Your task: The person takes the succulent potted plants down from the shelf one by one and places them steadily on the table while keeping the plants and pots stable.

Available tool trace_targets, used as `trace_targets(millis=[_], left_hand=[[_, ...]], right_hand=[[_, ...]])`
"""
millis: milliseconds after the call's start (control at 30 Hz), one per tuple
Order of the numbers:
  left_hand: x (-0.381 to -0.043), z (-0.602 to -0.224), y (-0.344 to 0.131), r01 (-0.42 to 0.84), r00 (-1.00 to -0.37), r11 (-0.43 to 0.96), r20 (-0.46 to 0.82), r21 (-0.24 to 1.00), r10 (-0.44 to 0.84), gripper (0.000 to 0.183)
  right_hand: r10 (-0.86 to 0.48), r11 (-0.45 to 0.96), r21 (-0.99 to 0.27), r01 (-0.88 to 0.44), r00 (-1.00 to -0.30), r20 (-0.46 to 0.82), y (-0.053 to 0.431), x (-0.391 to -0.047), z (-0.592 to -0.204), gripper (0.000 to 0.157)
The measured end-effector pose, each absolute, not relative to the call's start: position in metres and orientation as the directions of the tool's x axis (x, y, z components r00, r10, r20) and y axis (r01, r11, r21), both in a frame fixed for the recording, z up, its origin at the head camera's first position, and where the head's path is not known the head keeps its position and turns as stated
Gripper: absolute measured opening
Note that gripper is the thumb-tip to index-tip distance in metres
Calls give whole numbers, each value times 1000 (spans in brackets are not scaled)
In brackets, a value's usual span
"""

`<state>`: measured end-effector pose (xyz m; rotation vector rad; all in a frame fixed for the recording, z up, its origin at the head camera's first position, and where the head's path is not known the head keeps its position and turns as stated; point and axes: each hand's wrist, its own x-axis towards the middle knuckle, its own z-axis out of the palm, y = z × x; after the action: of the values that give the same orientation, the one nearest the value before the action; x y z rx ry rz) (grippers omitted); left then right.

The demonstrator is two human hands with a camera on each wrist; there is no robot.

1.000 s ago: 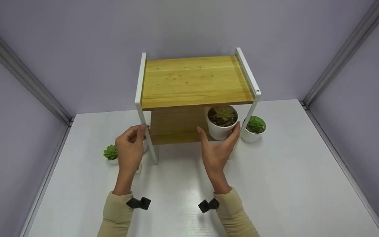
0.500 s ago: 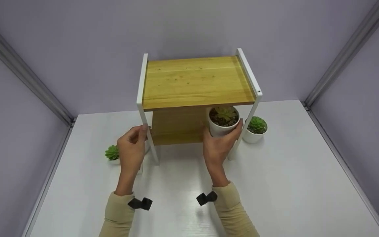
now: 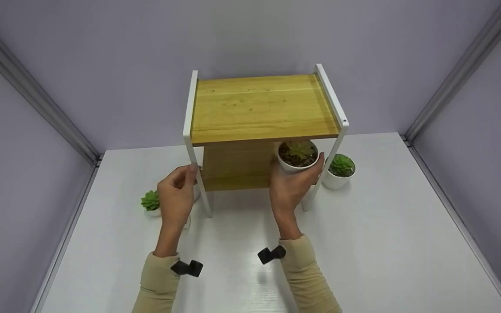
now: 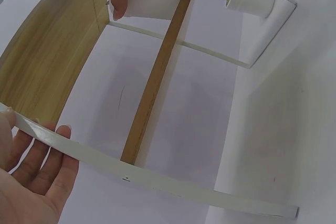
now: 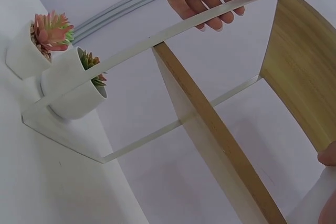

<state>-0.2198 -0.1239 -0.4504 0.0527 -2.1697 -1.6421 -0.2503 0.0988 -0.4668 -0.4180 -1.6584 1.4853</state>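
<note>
A small two-tier stand with wooden boards and white metal sides stands on the table. My left hand grips its front left leg; in the left wrist view the fingertips show behind the leg. Between the tiers at the right is a white pot holding a succulent in dark soil. My right hand holds this pot from the front, thumb at its left and fingers at its right. The pot's base is hidden, so whether it touches the lower board cannot be told.
Right of the stand is a white pot with a green succulent. To its left, partly behind my left hand, sits another green succulent. The right wrist view shows a pot with a pink succulent beside another potted plant. Walls enclose the table.
My right hand has moved up and closed around the pot, covering more of its front. The left hand keeps its hold on the leg. The head view has shifted slightly.
</note>
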Motion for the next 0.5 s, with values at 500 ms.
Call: trace_targets(millis=[500], left_hand=[[-218,-452,-126,203,-906,316,301,927,-299,36]], right_hand=[[773,207,-931,-302,-533,345,86,-254,-464,104]])
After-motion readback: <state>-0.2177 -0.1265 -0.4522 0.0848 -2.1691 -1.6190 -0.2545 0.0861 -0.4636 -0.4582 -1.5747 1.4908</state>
